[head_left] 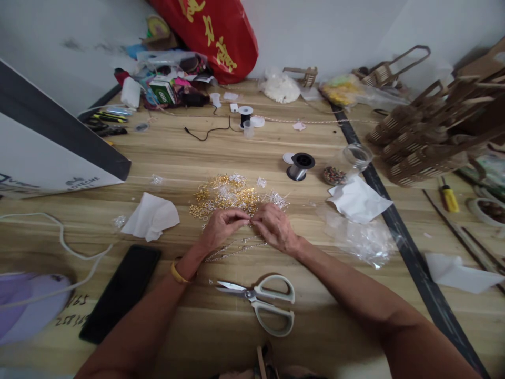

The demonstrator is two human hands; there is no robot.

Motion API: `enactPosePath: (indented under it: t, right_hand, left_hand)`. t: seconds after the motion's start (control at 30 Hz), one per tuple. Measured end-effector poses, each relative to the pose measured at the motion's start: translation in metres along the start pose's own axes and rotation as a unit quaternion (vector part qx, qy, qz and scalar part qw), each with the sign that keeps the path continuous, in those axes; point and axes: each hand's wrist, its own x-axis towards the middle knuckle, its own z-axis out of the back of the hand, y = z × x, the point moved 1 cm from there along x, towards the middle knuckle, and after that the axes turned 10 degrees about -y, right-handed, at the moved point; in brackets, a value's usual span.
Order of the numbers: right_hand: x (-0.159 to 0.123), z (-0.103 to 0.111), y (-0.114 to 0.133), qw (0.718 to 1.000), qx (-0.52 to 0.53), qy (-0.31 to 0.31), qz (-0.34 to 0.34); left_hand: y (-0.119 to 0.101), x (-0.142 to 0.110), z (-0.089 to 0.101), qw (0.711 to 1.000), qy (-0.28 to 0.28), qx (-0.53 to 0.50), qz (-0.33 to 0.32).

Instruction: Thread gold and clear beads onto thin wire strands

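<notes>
My left hand [224, 225] and my right hand [275, 226] meet fingertip to fingertip over the wooden table. Both are closed in a pinch. What lies between the fingertips is too small to make out. Below the hands a thin silver chain [236, 247] runs across the wood. Just beyond them spreads a pile of small gold and silver beads and rings [226, 192], with short silver pins [278, 199] at its right side. Nearer to me lie scissors [274, 305] with pale handles, their blades slightly apart and pointing left.
A spool of wire [301, 166] stands beyond my right hand, near a clear jar [355, 158] of mixed beads. White paper [150, 217] and a black phone [120, 292] lie at left, by a white box [47, 147]. Brown baskets [418, 142] crowd the right.
</notes>
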Motion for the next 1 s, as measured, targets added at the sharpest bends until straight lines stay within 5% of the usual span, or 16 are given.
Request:
enactPosePath:
  t: [1.0]
  right_hand:
    - [-0.0012,-0.0008,-0.0024,1.0,0.005,0.008,0.01]
  left_hand:
    - [0.0044,0.0001,0.0007,1.0,-0.001,0.01,-0.004]
